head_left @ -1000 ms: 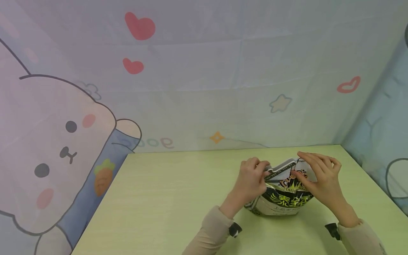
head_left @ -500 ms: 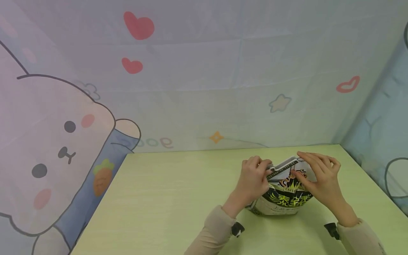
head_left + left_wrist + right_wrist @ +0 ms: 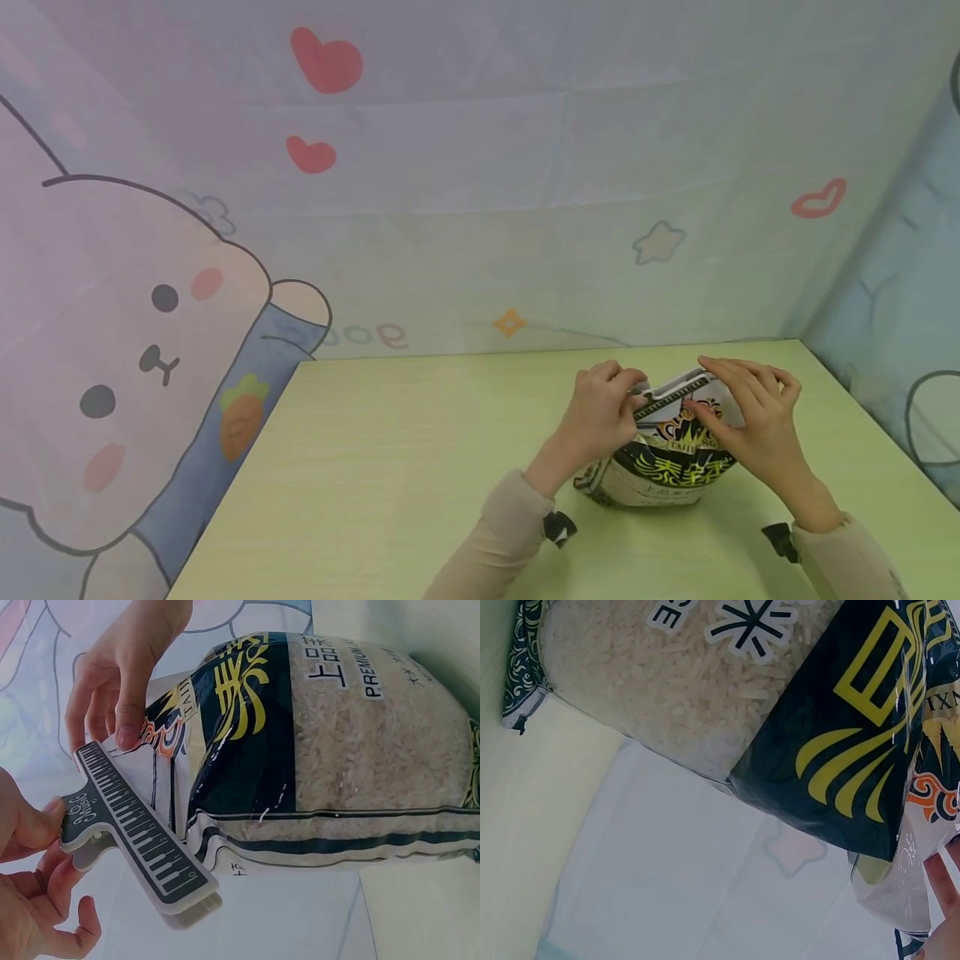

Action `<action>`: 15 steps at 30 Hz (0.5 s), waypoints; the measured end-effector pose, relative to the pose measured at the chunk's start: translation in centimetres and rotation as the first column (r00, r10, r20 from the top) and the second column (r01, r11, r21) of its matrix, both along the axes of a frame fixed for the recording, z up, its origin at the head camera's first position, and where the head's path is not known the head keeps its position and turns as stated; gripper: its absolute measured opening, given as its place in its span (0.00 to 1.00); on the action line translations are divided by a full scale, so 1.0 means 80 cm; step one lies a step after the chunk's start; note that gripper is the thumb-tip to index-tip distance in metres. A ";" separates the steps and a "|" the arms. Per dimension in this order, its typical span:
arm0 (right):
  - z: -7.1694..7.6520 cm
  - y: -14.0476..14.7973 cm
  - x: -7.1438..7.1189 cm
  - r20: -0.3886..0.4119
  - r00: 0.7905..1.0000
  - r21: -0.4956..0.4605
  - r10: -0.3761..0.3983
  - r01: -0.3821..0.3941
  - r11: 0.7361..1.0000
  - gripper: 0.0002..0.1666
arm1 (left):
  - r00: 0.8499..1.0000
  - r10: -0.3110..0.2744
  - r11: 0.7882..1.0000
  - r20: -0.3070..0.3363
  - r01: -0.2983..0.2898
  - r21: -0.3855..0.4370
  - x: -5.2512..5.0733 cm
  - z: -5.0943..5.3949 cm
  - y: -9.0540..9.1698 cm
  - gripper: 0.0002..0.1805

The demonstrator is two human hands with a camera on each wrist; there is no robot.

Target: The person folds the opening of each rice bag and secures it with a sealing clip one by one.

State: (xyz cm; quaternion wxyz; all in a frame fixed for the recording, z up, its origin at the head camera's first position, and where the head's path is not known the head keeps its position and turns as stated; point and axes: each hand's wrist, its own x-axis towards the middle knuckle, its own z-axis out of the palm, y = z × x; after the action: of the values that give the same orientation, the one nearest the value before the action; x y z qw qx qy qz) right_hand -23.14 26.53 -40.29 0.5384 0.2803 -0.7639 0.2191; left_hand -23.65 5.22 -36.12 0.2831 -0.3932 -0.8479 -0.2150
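Observation:
A clear plastic bag of rice (image 3: 667, 471) with black bands and yellow lettering stands on the table's right side. Along its top lies a long clip (image 3: 142, 832) printed with piano keys. In the head view my left hand (image 3: 600, 412) is at the bag's upper left; the left wrist view shows its thumb and fingers pinching the clip's handle. One end of the clip juts past the bag's side; whether its jaws bite the plastic I cannot tell. My right hand (image 3: 757, 408) pinches the upper right of the bag, thumb in front and fingers behind.
The pale green table (image 3: 390, 450) extends to the left of the bag. A printed cloth (image 3: 465, 167) with hearts and a cartoon animal hangs behind it and along both sides. Each sleeve has a small black device (image 3: 558, 527) near the wrist.
My left hand has shifted a little right and up, and the clip has moved with it toward the bag's top edge. The right hand stays where it was.

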 end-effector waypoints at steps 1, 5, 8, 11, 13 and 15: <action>0.000 0.000 0.000 0.001 1.000 0.000 0.002 -0.002 1.000 0.33 | 1.000 0.002 1.000 0.005 -0.002 -0.007 -0.001 0.000 0.000 0.16; 0.002 0.000 -0.001 0.005 1.000 0.000 0.000 0.000 1.000 0.33 | 1.000 0.004 1.000 0.011 -0.004 -0.012 -0.003 0.001 0.001 0.15; 0.003 -0.001 -0.002 0.010 1.000 -0.003 -0.001 0.001 1.000 0.33 | 1.000 -0.002 1.000 0.008 0.002 0.002 -0.005 0.001 0.002 0.14; 0.002 -0.001 -0.002 0.019 1.000 -0.002 0.001 0.000 1.000 0.34 | 1.000 -0.004 1.000 0.003 0.004 0.016 -0.004 0.001 0.004 0.12; 0.002 -0.001 -0.002 0.025 1.000 -0.003 0.001 -0.001 1.000 0.34 | 1.000 0.004 1.000 0.000 -0.004 0.020 -0.004 0.000 0.005 0.10; 0.001 -0.001 -0.002 0.033 0.999 -0.003 0.000 0.000 1.000 0.34 | 1.000 0.013 1.000 -0.006 -0.013 0.021 -0.004 -0.001 0.007 0.10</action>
State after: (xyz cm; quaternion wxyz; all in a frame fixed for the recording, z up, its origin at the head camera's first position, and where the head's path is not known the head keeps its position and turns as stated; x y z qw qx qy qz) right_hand -23.33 26.44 -40.18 0.5261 0.2761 -0.7723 0.2249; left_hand -23.99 5.75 -36.16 0.2913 -0.3852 -0.8473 -0.2209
